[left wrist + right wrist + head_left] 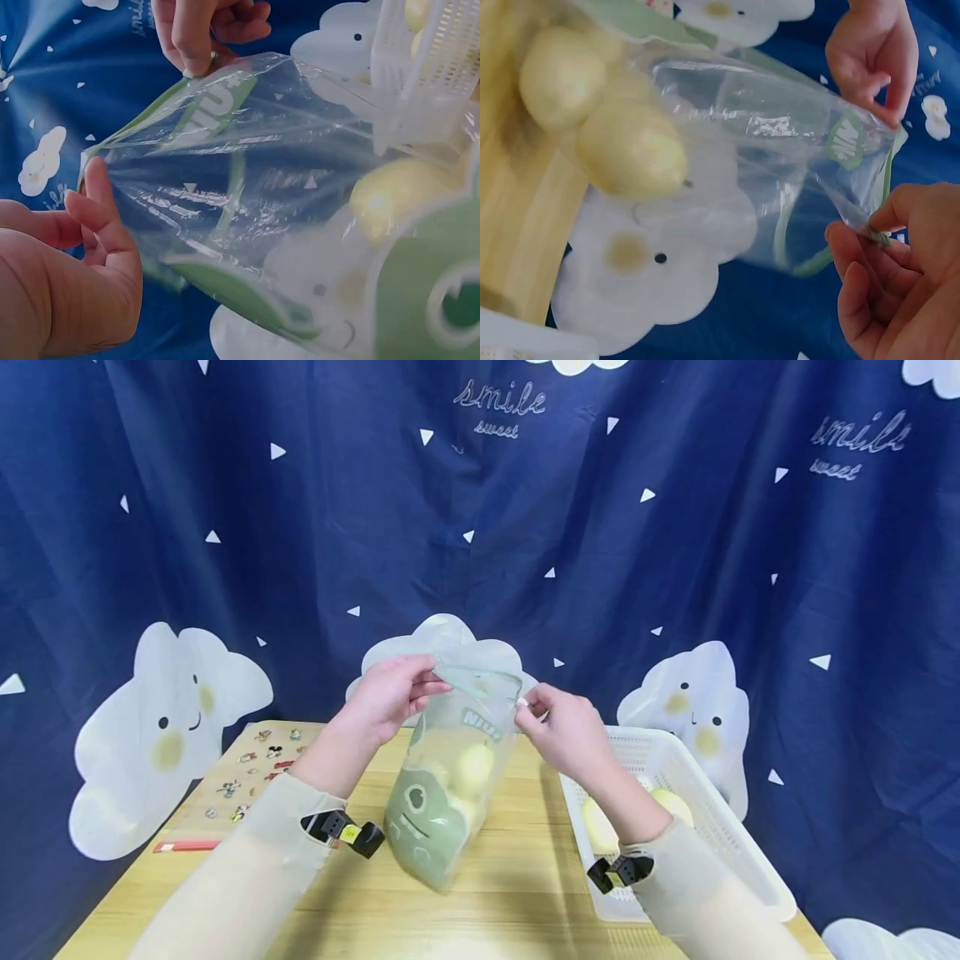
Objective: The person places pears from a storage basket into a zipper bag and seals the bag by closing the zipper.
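Note:
A clear zip bag (pixel 438 827) with a green cartoon print hangs between both hands over the table, its green-edged mouth at the top. My left hand (pixel 396 693) pinches the left end of the mouth, and my right hand (pixel 561 727) pinches the right end at the zip edge. Inside, toward the bottom, lie several pale yellow round fruits (pixel 634 150); one shows a small stem in the right wrist view. In the left wrist view the bag's upper part (pixel 247 180) is stretched and see-through, with a yellow fruit (pixel 405 196) lower down.
To the right stands a white plastic basket (pixel 731 852) with more yellow fruits (pixel 600 827) under my right forearm. A flat clear bag with a red zip strip (pixel 183 846) and small cartoon prints lies on the wooden table (pixel 517 893) at left. A blue curtain (pixel 480 568) hangs behind.

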Demonstrator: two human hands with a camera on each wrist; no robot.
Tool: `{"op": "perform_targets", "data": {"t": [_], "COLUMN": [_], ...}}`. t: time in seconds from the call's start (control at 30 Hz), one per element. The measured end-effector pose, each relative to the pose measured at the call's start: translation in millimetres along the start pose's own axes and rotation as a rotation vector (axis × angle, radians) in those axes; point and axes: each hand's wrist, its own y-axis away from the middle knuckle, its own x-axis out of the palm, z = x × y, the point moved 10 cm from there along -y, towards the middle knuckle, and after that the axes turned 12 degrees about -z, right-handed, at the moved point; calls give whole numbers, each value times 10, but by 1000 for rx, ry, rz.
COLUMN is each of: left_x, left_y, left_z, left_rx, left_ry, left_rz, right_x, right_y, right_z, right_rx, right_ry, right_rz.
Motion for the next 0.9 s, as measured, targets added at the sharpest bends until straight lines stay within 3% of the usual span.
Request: {"op": "perform_targets", "data": {"t": [0.1, 0.27, 0.4, 0.5, 0.63, 0.7, 0.9], "left_x": [-1, 82, 162, 173, 73, -49, -598], "left_y": [65, 302, 507, 580, 514, 416, 77], "left_z": [-15, -26, 10, 76, 187, 250, 535], "left_rx": [-6, 18, 57, 87, 115, 117, 49], "left_ry": [-4, -28, -68, -104, -133, -125, -92], "left_rz": [20, 82, 109, 127, 142, 111, -147], "right_x": [-56, -163, -225, -233, -221, -218, -206], "right_y": [-82, -147, -111, -23, 93, 123, 150], "right_z": [-96, -226, -310, -369, -396, -381, -327], "right_rx": [34, 66, 69, 72, 39, 7, -48], "right_ry": [-18, -86, -140, -175, -202, -215, -236], "right_rz": [-6, -37, -52, -23, 12, 13, 18]}}
